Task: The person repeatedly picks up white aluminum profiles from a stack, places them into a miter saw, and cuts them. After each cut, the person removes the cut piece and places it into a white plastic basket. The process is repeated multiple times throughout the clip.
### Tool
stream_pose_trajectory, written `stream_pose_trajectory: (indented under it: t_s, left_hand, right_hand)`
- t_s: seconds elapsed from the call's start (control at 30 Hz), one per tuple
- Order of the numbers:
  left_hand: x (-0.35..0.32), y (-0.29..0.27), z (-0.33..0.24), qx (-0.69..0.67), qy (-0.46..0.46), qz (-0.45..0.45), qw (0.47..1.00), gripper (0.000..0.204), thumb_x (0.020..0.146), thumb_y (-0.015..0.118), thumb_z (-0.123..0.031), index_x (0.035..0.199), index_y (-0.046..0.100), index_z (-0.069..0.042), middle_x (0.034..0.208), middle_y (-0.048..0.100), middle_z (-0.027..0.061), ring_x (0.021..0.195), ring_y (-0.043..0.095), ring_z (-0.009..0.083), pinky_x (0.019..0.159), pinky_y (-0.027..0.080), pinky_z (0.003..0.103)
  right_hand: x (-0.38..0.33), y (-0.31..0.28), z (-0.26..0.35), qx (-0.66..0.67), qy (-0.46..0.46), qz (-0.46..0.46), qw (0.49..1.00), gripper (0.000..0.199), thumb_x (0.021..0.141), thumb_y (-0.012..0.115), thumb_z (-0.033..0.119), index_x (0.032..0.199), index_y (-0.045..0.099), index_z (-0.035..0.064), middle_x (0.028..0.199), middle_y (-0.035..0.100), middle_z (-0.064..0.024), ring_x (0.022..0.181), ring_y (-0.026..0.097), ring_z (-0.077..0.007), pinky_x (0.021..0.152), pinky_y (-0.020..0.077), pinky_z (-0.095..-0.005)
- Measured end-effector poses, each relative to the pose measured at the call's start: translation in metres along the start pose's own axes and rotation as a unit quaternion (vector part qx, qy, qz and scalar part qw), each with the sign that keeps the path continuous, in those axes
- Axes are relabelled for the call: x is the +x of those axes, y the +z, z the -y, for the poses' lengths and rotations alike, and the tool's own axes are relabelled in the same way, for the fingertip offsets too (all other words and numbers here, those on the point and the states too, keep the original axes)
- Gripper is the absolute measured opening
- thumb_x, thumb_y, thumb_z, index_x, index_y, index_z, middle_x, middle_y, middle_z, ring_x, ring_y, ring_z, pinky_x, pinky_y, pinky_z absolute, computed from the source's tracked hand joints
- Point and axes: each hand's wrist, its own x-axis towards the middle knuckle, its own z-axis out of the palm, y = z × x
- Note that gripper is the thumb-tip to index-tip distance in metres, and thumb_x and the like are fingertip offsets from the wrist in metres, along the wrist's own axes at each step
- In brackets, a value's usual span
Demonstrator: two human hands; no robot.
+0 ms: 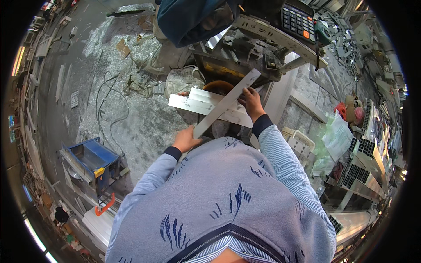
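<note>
A: Hands counted?
B: Two. The left hand (186,140) grasps the lower end of one metal strip (226,103); the right hand (253,105) grasps its edge nearer the upper end.
A: Strip's position?
B: Slanted between both hands, crossing over at least two pale bars (187,104).
A: Surroundings?
B: One calculator (298,24) on the desk (263,30), upper right; one blue box (94,157) on the floor (142,127), left.

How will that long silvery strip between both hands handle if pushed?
The silvery strip is probably stiff: it runs straight between left hand and right hand. Its slim shape suggests it's fairly light. Its smooth-looking face may slide easily.
</note>
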Motion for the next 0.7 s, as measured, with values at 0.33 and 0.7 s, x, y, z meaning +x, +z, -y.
stream_pose_trajectory:
  t_s: [0.33,0.7]
  left_hand:
    - [-0.001,0.085,-0.041,-0.146,-0.025,0.01,0.989,0.057,0.084,0.079,-0.036,0.117,0.051,0.002,0.102,0.069,0.031,0.097,0.068,0.0485,0.081,0.054,0.052]
    - [0.032,0.096,-0.08,-0.257,-0.098,-0.057,0.96,0.056,0.08,0.077,-0.029,0.117,0.052,0.003,0.103,0.069,0.0319,0.1,0.067,0.0493,0.085,0.055,0.051]
  right_hand:
    - [0.033,0.023,0.02,-0.026,-0.002,0.086,0.996,0.037,0.103,0.06,0.018,0.137,0.06,0.0014,0.113,0.069,-0.0059,0.097,0.066,-0.017,0.084,0.0533,-0.0322]
    - [0.084,0.013,0.018,-0.092,-0.097,0.05,0.99,0.037,0.101,0.06,0.007,0.137,0.056,0.0029,0.115,0.067,-0.0095,0.098,0.069,-0.0219,0.085,0.0574,-0.0369]
